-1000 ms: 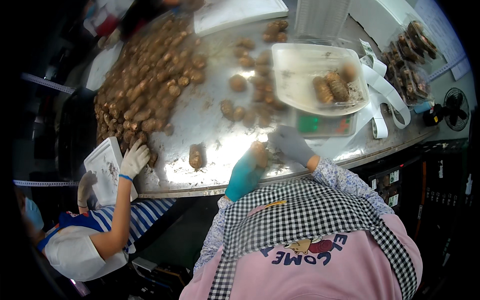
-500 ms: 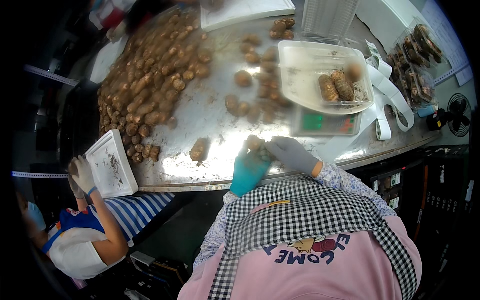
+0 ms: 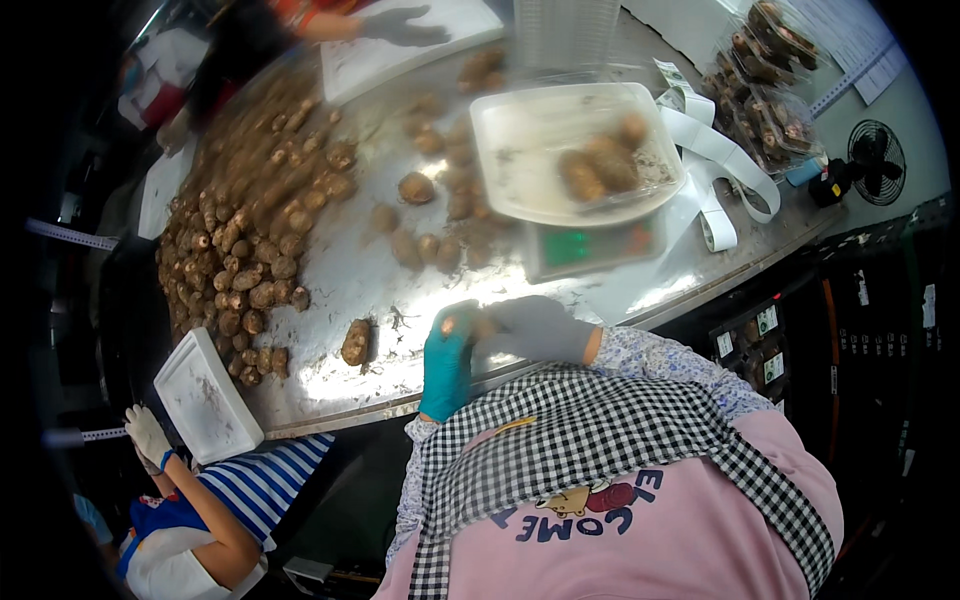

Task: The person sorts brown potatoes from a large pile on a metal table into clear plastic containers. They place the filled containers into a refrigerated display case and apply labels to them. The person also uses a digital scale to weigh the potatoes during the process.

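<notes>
At the table's near edge my left hand (image 3: pixel 446 362), in a teal glove, is closed around a small brown taro (image 3: pixel 481 325), mostly hidden and blurred. My right hand (image 3: pixel 538 328), in a grey glove, presses against it from the right; its fingertips are blurred. A single larger taro (image 3: pixel 356 342) lies on the metal table left of my hands. Beyond my right hand a white tray (image 3: pixel 510 130) sits on a scale (image 3: pixel 590 248) with a lit green display. In that tray a clear plastic box holds a few taros (image 3: pixel 600 165).
A big heap of taros (image 3: pixel 245 230) covers the table's left side; several loose ones (image 3: pixel 428 248) lie left of the scale. White label strip (image 3: pixel 735 165), filled clear boxes (image 3: pixel 765 115) and a black fan (image 3: pixel 876 162) stand right. Co-workers' gloved hands (image 3: pixel 148 434) show at left and far side.
The view has swung, shifting the table scene left. My hands stay together on the taro, with my right hand covering more of it. A co-worker's grey-gloved hand now shows over the far white tray.
</notes>
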The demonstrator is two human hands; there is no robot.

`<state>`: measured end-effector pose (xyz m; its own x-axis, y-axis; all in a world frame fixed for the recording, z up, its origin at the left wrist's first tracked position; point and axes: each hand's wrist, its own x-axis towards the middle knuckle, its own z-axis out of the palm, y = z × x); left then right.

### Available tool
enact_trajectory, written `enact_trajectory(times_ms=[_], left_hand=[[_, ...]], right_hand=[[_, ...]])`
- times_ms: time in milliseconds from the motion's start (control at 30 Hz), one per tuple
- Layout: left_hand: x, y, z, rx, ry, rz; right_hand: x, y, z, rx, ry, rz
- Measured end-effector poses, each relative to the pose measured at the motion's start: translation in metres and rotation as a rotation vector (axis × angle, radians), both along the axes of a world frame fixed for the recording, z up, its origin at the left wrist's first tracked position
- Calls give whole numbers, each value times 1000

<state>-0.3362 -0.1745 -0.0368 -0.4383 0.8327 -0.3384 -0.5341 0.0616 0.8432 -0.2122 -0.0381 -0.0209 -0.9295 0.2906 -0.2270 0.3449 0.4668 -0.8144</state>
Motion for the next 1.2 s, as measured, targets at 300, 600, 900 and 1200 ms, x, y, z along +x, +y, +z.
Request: enact_trajectory(times_ms=[300,600,900,1200], left_hand=[[-6,9,-14,3,-22,55],[-1,19,19,-4,-43,-157],[2,26,13,-76,49,-156],[-3,22,4,-144,33,-25]], right_hand=[[14,1,17,175,242,-100],[41,67,63,593,698,-646],[90,131,59,1123,452,-934],[36,48,46,718,683,-380]])
